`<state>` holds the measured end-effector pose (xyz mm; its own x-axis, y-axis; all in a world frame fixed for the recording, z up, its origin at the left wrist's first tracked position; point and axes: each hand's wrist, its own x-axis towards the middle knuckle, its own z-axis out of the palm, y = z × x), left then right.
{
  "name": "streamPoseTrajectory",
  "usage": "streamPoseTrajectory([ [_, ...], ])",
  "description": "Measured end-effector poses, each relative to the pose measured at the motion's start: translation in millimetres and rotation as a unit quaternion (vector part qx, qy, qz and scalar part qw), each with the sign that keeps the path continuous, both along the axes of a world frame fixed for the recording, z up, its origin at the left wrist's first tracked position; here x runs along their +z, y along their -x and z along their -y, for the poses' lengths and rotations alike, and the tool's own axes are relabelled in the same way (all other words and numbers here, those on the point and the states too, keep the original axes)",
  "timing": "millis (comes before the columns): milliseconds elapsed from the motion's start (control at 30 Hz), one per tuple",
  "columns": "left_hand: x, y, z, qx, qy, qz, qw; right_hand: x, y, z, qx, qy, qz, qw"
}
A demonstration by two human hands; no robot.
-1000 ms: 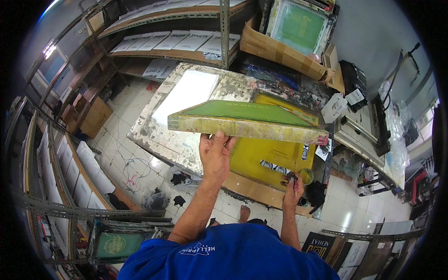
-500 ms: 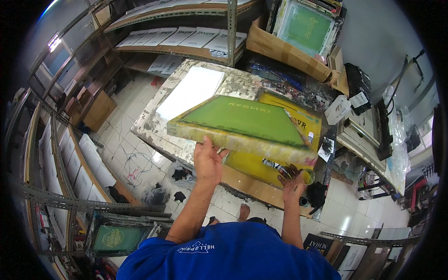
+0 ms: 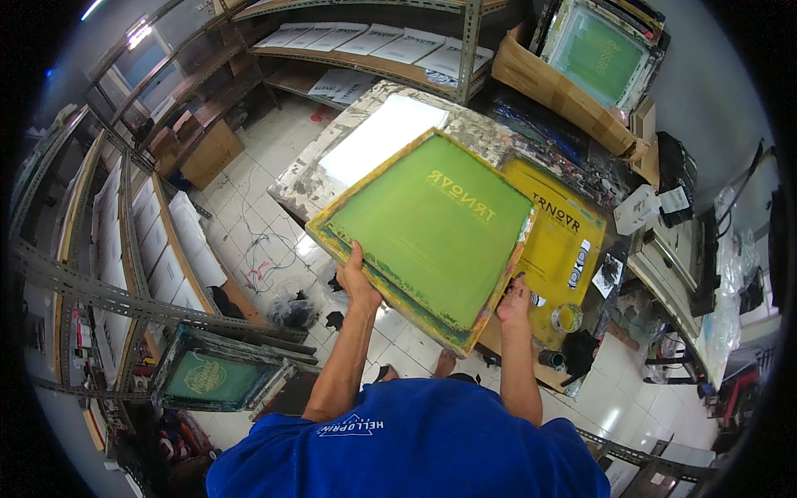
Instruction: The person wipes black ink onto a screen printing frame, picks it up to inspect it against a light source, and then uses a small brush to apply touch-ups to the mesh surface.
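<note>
The green screen is held tilted in front of the person, above the near side of the counter. The left hand has its fingers closed on the near left edge, thumb on top; the right hand holds the right edge, its fingers partly hidden by the frame. Beyond the screen lie white sheets; to its right, partly covered, is a yellow board with black print. A round tub stands near the right hand, with a black cloth just beside it. Farther back, a cardboard box holds more frames, near a metal shelf.
</note>
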<state>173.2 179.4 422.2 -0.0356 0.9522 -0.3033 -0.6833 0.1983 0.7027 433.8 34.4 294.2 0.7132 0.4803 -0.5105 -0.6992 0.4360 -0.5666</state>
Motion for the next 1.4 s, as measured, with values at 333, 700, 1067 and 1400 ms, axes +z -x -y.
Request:
streamPoseTrajectory([
  [333,95.0,70.4,14.5,0.008,-0.293,0.009,0.956,107.0,67.6,-52.1,0.025,-0.166,0.036,0.985],
  [700,268.8,146.0,1.4,0.027,-0.532,0.107,0.839,402.2,50.8,-139.7,-0.06,-0.383,0.29,0.875],
  [1067,473.1,222.3,41.1,0.36,-0.585,-0.496,0.53,593.5,56.7,-119.7,-0.127,-0.477,0.39,0.777],
  [1400,560.5,218.7,43.5,0.137,-0.65,-0.319,0.675,620.4,81.1,-115.3,-0.142,-0.442,0.425,0.777],
])
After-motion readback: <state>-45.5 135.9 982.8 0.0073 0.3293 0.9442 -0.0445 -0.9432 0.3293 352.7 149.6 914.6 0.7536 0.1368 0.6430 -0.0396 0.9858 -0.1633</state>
